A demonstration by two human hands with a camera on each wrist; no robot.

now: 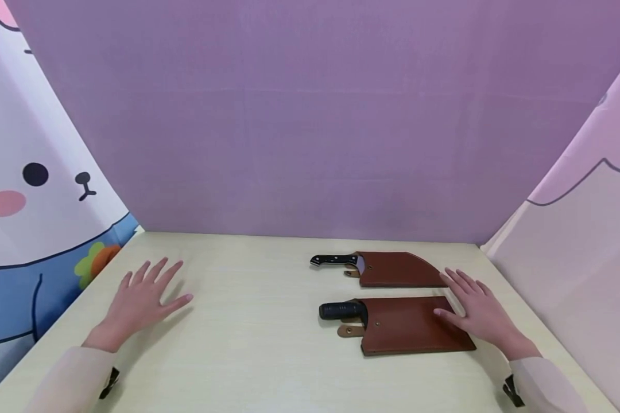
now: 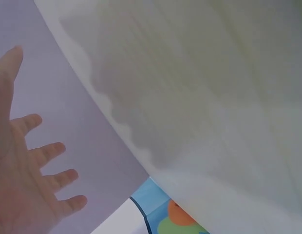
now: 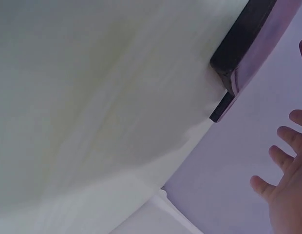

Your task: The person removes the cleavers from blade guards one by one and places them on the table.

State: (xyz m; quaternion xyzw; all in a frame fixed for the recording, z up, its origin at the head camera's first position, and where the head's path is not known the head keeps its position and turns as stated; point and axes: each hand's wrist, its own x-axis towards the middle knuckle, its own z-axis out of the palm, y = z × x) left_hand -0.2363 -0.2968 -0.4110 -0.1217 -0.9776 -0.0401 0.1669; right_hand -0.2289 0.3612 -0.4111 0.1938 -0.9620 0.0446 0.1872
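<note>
Two knives in brown leather sheaths lie on the right half of the table in the head view, handles to the left. The far knife (image 1: 336,260) has a black riveted handle, and its sheath (image 1: 398,269) curves down to a point. Nearer lies a cleaver (image 1: 341,310) with a thick, round black handle in a squarer sheath (image 1: 413,326). My right hand (image 1: 480,312) is spread over the right ends of both sheaths, overlapping them in this view, and grips nothing. Away to the left, my left hand (image 1: 139,304) hovers above the table with fingers spread, holding nothing.
The pale table (image 1: 248,344) meets a purple cloth backdrop (image 1: 310,126) at its far edge. A cartoon-printed cloth (image 1: 41,229) hangs along the left side, and a pink and white cloth (image 1: 589,229) along the right. Snap straps (image 1: 351,331) stick out beside the handles.
</note>
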